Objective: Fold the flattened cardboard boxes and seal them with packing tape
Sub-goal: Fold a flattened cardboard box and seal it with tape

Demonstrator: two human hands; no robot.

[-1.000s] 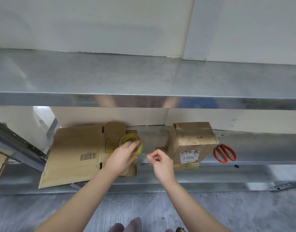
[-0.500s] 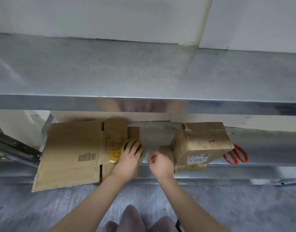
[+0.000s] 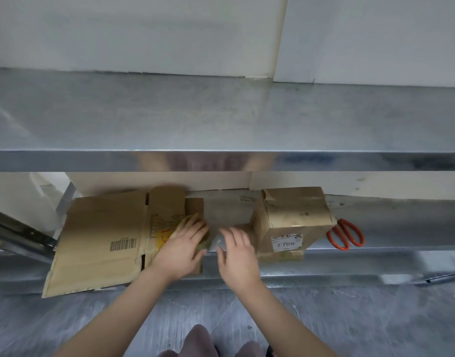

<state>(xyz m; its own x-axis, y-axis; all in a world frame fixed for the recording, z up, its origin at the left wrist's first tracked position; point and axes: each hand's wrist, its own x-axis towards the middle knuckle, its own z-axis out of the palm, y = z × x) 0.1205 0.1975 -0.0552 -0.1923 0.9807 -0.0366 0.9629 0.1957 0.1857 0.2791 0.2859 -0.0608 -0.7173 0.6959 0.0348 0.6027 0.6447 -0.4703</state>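
yellowish clear tape roll point(image 3: 181, 224) sits gripped under our left hand point(image 3: 181, 249); our right hand point(image 3: 238, 256), fingers spread apart, lies nearer the folded brown cardboard box point(image 3: 293, 217) rightward.

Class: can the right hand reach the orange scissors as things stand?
Probably yes: the scissors lie uncovered on the shelf, but the folded box stands between them and the right hand, which must skirt it.

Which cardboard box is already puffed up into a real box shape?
The box with the white 1786 label, beside the orange scissors. It stands folded up; the barcode cardboard and the piece under the left hand lie flat.
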